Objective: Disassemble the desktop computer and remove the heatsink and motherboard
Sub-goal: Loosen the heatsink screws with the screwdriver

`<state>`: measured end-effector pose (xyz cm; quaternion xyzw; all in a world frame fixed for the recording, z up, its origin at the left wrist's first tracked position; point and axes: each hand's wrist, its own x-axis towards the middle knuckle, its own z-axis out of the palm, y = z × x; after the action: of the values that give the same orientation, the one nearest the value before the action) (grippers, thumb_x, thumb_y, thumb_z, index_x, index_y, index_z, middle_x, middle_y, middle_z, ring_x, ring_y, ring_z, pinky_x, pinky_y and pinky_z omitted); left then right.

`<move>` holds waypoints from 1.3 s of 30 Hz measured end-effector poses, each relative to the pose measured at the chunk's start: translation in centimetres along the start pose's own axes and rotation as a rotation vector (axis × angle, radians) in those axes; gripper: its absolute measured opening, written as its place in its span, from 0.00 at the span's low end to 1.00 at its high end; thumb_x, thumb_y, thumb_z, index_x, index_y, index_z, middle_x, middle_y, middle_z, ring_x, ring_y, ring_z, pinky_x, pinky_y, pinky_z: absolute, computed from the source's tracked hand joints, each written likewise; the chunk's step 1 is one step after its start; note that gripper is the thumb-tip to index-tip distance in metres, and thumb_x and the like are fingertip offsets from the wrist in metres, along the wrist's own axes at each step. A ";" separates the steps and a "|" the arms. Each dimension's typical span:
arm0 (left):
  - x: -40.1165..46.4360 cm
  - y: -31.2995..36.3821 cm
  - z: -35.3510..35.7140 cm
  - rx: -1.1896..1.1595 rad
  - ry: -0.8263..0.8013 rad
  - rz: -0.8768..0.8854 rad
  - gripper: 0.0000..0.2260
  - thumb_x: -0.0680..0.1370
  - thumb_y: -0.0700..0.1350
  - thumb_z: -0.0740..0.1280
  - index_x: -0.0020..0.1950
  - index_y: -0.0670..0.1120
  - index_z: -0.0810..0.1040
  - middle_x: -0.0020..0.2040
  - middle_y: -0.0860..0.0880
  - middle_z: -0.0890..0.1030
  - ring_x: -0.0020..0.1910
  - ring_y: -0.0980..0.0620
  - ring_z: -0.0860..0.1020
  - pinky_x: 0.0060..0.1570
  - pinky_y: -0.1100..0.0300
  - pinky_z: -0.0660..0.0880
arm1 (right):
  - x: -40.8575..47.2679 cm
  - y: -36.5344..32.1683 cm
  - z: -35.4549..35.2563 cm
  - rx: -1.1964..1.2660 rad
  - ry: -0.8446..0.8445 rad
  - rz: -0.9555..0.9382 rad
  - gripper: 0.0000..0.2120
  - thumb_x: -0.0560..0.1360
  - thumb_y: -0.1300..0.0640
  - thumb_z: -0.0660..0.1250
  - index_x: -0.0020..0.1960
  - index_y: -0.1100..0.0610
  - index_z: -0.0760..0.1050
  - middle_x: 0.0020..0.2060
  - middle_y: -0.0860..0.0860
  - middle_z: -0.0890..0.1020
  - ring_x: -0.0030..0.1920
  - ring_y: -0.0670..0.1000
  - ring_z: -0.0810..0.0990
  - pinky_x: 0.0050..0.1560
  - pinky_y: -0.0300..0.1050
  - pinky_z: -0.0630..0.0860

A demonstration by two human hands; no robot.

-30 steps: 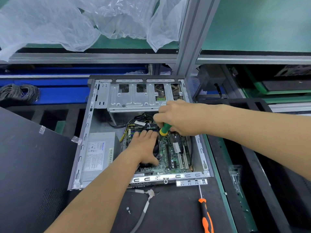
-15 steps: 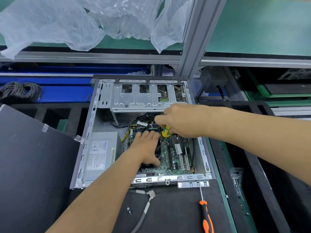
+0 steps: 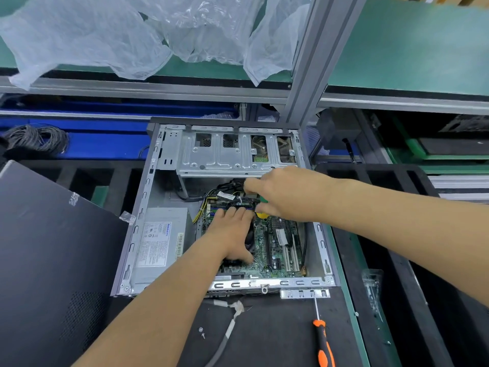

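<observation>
An open desktop case (image 3: 137, 234) lies flat on the black mat. Inside it sits the green motherboard (image 3: 275, 250). My left hand (image 3: 230, 234) lies flat with straight fingers on the black heatsink fan (image 3: 250, 243), which it mostly hides. My right hand (image 3: 285, 194) grips a green and yellow screwdriver (image 3: 262, 207) upright just past my left fingertips, over the board's far part. The screwdriver's tip is hidden. A bundle of black and yellow cables (image 3: 225, 194) runs beside it.
A grey power supply (image 3: 158, 245) fills the case's left side; a metal drive cage (image 3: 232, 154) spans its far end. The black side panel (image 3: 47, 247) lies at left. An orange screwdriver (image 3: 324, 345), a loose screw (image 3: 201, 331) and a grey cable (image 3: 227, 332) lie in front.
The view has shifted slightly. My right hand has lowered over the screwdriver, so less of its handle shows. My left hand stays on the fan.
</observation>
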<state>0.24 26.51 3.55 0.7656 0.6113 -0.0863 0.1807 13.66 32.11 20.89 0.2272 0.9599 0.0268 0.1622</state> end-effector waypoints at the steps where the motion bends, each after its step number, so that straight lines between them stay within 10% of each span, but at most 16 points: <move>1: 0.0 0.0 0.0 0.003 -0.002 -0.001 0.50 0.61 0.66 0.72 0.74 0.47 0.55 0.70 0.48 0.63 0.66 0.45 0.61 0.64 0.47 0.58 | 0.0 0.1 -0.2 0.033 -0.014 -0.016 0.17 0.79 0.46 0.62 0.62 0.53 0.64 0.46 0.55 0.79 0.45 0.59 0.79 0.40 0.50 0.76; 7: 0.0 0.0 0.0 -0.004 0.014 0.005 0.47 0.60 0.66 0.72 0.71 0.47 0.58 0.65 0.49 0.65 0.63 0.46 0.62 0.62 0.48 0.60 | -0.1 0.9 -0.6 0.343 -0.056 -0.019 0.14 0.73 0.58 0.71 0.54 0.50 0.71 0.47 0.45 0.71 0.50 0.48 0.68 0.50 0.45 0.69; 13: 0.0 0.0 0.0 -0.016 0.009 -0.002 0.48 0.61 0.66 0.73 0.73 0.49 0.56 0.68 0.48 0.64 0.64 0.45 0.62 0.62 0.48 0.59 | -0.4 0.8 0.0 0.109 -0.087 0.222 0.30 0.72 0.29 0.55 0.51 0.57 0.65 0.36 0.51 0.70 0.36 0.55 0.71 0.31 0.45 0.65; 21: 0.1 0.0 0.1 -0.003 0.018 0.006 0.46 0.60 0.67 0.72 0.70 0.48 0.57 0.65 0.49 0.65 0.62 0.46 0.62 0.59 0.49 0.59 | -1.3 0.4 0.0 -0.054 -0.004 -0.192 0.08 0.78 0.57 0.62 0.56 0.50 0.68 0.51 0.49 0.71 0.49 0.54 0.71 0.50 0.48 0.71; 25: 0.1 0.0 0.1 -0.009 0.016 0.002 0.48 0.60 0.67 0.72 0.72 0.49 0.55 0.66 0.49 0.64 0.63 0.46 0.62 0.61 0.48 0.59 | -1.8 0.5 0.4 -0.029 0.040 -0.216 0.16 0.71 0.69 0.62 0.47 0.48 0.69 0.52 0.48 0.68 0.50 0.53 0.65 0.50 0.47 0.68; 32: 0.1 0.0 0.1 -0.002 0.024 -0.001 0.48 0.60 0.66 0.72 0.72 0.49 0.56 0.64 0.49 0.65 0.62 0.47 0.63 0.58 0.49 0.60 | -1.8 0.9 1.3 0.197 0.073 -0.010 0.16 0.77 0.47 0.65 0.63 0.49 0.67 0.51 0.49 0.70 0.44 0.51 0.71 0.45 0.46 0.73; 39: -0.2 0.0 -0.1 0.044 0.015 0.028 0.45 0.63 0.67 0.71 0.72 0.54 0.52 0.65 0.46 0.64 0.63 0.43 0.63 0.60 0.46 0.60 | -3.4 2.0 1.9 0.574 0.276 0.222 0.08 0.69 0.51 0.71 0.43 0.51 0.73 0.37 0.45 0.75 0.36 0.45 0.73 0.35 0.37 0.70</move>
<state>0.20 26.39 3.69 0.7784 0.6000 -0.0916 0.1602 18.00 32.39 20.39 0.3612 0.9105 -0.1966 -0.0440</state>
